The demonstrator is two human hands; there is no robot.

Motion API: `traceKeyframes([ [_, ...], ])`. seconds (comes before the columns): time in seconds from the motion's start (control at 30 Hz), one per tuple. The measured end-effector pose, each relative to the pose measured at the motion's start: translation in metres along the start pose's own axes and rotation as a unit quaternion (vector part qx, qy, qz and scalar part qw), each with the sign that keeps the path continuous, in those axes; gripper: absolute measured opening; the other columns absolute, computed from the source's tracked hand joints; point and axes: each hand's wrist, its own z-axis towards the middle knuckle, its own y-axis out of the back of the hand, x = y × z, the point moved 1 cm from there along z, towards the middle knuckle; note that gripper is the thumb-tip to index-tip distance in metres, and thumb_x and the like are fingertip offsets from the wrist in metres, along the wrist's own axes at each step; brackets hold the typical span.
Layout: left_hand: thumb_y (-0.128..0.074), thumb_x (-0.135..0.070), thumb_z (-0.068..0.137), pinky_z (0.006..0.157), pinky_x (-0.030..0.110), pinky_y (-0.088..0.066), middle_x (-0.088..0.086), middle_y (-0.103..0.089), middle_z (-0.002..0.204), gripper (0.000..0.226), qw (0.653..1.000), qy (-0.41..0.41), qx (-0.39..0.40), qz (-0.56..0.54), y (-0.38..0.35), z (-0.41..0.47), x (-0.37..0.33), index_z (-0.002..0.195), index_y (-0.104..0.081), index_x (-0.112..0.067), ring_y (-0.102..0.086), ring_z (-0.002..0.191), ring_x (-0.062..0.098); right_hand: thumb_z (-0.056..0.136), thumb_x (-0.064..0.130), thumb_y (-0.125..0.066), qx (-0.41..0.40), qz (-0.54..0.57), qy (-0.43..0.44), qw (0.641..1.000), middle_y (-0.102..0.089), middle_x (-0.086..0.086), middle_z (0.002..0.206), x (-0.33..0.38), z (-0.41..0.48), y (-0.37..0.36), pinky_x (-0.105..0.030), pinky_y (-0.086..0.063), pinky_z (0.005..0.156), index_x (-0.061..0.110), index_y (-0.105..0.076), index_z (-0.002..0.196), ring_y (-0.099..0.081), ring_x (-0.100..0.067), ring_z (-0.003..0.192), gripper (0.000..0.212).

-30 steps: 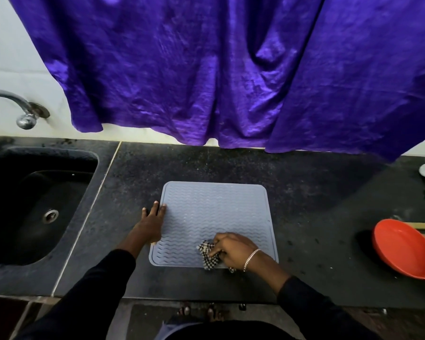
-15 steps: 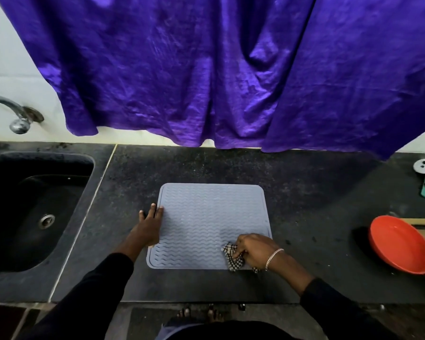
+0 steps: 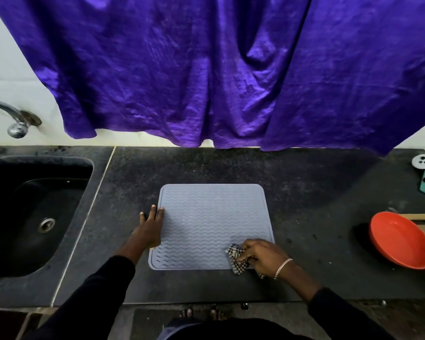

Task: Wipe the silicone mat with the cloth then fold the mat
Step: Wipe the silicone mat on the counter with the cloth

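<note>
Silicone mat (image 3: 214, 224) on counter (image 3: 304, 192), sink (image 3: 35, 217) left, red bowl (image 3: 400, 242) right

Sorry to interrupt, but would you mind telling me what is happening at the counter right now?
A person is at the wiping step. The grey silicone mat lies flat and unfolded on the dark counter. The left hand presses flat on the mat's left edge, steadying it. The right hand grips a bunched checked cloth at the mat's near right corner. A red bowl sits off to the right, and a sink to the left.
</note>
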Motion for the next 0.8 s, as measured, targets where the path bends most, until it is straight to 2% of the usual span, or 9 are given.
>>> traceKeyframes([
  [0.17,-0.061,-0.009,0.082,0.121,0.059,-0.015,0.019,0.025,0.162,0.109,1.000,-0.005,-0.009,0.011,-0.005,0.007,-0.001,0.154,0.019,-0.010,0.013,0.149,0.047,0.074,0.022,-0.059,-0.007,-0.042,-0.032,0.999,-0.064,0.014,0.113,-0.009,-0.002,0.020,-0.023,-0.047,0.089,0.041,-0.072,0.106,-0.059,-0.012,0.111,0.040],
  [0.3,-0.064,-0.010,0.083,0.121,0.060,-0.017,0.017,0.026,0.162,0.110,1.000,-0.003,-0.014,0.012,-0.009,0.014,0.003,0.155,0.019,-0.011,0.013,0.149,0.047,0.066,0.025,-0.049,-0.034,-0.005,-0.055,0.998,-0.064,0.017,0.117,-0.003,0.005,0.024,-0.023,-0.049,0.089,0.043,-0.070,0.106,-0.060,-0.011,0.112,0.048],
  [0.43,-0.058,-0.010,0.084,0.122,0.059,-0.003,0.020,0.019,0.163,0.103,0.997,-0.023,-0.045,0.053,-0.012,0.015,-0.001,0.154,0.017,-0.002,0.017,0.151,0.041,0.072,0.021,-0.057,-0.027,-0.007,-0.029,0.999,-0.062,0.017,0.116,0.009,0.009,0.010,-0.019,-0.045,0.089,0.047,-0.068,0.109,-0.058,-0.009,0.112,0.046],
  [0.53,-0.057,-0.012,0.083,0.121,0.062,-0.009,0.019,0.019,0.163,0.104,0.998,-0.022,-0.038,0.039,-0.015,0.022,0.006,0.154,0.018,-0.005,0.015,0.150,0.044,0.071,0.019,-0.054,-0.039,-0.001,-0.038,0.999,-0.062,0.017,0.117,0.006,-0.001,-0.001,-0.020,-0.046,0.088,0.045,-0.068,0.110,-0.058,-0.009,0.113,0.049],
  [0.67,-0.061,-0.016,0.083,0.121,0.062,-0.009,0.020,0.018,0.163,0.107,0.998,-0.020,-0.039,0.040,-0.016,0.022,0.007,0.154,0.018,-0.005,0.013,0.151,0.044,0.070,0.022,-0.054,-0.065,-0.022,-0.067,0.995,-0.061,0.020,0.118,-0.017,-0.022,0.003,-0.019,-0.046,0.085,0.046,-0.068,0.106,-0.059,-0.005,0.111,0.046],
  [0.8,-0.062,-0.016,0.082,0.121,0.061,-0.011,0.020,0.018,0.163,0.108,0.999,-0.016,-0.031,0.034,-0.016,0.025,0.008,0.154,0.018,-0.007,0.013,0.150,0.045,0.065,0.030,-0.046,-0.038,-0.037,-0.089,0.995,-0.061,0.019,0.116,-0.037,-0.030,0.017,-0.023,-0.049,0.089,0.045,-0.070,0.100,-0.060,-0.007,0.111,0.045],
])
